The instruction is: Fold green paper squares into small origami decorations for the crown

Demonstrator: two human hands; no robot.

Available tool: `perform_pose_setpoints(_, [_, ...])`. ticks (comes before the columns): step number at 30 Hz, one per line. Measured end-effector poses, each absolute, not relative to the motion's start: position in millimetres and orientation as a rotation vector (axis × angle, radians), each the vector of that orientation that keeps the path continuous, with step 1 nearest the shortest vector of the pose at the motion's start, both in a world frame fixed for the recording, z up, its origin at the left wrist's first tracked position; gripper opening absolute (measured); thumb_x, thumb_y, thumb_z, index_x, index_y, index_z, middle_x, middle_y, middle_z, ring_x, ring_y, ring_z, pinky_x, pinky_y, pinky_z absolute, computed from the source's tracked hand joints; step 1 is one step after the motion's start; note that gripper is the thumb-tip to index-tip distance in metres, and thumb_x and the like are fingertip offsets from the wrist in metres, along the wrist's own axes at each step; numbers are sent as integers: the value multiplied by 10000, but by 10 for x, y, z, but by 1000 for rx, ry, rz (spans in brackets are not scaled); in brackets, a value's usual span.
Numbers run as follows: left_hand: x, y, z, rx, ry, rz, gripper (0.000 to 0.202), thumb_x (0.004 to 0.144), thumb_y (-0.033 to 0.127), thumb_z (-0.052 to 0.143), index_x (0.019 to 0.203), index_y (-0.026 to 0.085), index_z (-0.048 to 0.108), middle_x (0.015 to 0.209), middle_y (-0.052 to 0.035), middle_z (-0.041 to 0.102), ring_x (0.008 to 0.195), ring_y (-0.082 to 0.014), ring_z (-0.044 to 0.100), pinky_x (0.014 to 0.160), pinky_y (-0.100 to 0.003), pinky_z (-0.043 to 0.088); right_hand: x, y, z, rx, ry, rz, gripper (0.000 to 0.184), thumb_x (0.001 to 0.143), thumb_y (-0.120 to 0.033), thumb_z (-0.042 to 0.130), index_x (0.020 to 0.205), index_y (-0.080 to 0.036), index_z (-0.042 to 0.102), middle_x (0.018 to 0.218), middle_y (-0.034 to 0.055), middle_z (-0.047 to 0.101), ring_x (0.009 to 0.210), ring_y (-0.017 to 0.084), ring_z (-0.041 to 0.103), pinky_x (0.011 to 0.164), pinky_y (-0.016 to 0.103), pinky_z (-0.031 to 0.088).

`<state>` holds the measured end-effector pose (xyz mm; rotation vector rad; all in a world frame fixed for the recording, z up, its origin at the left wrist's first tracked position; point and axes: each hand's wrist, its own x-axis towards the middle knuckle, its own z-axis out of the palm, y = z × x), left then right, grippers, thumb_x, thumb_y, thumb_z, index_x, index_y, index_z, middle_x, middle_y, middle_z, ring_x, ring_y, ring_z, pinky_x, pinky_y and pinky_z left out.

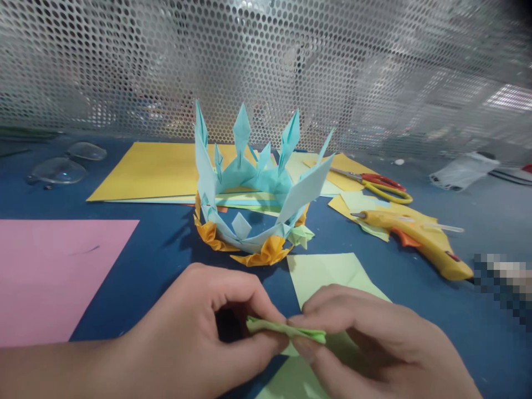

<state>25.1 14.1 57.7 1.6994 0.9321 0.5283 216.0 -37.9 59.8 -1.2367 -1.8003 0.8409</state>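
Note:
Between my two hands is a small folded piece of green paper (286, 329), narrow and pinched near its middle. My left hand (208, 327) grips its left part between thumb and forefinger. On the other side, the thumb and fingertips of my right hand (369, 338) close on its right part. Beneath and behind my right hand lie pale green paper sheets (332, 271). Just beyond my hands stands a light blue folded-paper crown (236, 235) with upright points. Orange paper ornaments (266, 252) and a pale green ornament (302, 236) sit around its base.
A pink sheet (54, 271) lies at left, with eyeglasses (58, 170) beyond it. Yellow sheets (145, 169) lie behind the crown. Scissors (382, 185) and a yellow glue gun (415, 238) rest on paper at right. A perforated metal panel (166, 72) rises at the back.

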Motion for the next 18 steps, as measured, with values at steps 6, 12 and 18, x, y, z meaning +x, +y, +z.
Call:
perform_pose_setpoints(6, [245,134,617,1617,915,509,85,722,153,643,644,186,650,570,59,607,525,-84,507,508,-157,427,2129,-349,600,-1350,-1744,931,158,767,-75,612,805,-212,682,708,-23,701,614,123,666,560,177,548])
perform_pose_setpoints(12, [242,159,609,1456,868,490,143,772,202,642,669,190,543,625,55,560,600,-100,513,548,-180,420,2108,-380,503,-1294,-1534,1142,281,729,-94,708,932,-268,622,733,-59,697,651,125,677,602,181,555])
perform_pose_setpoints(18, [265,213,569,1146,767,610,211,822,140,644,835,229,453,668,99,573,594,-51,520,557,-119,413,2134,-381,463,-1191,-1602,904,340,759,-26,615,943,-304,546,772,-63,675,689,128,684,628,203,561])
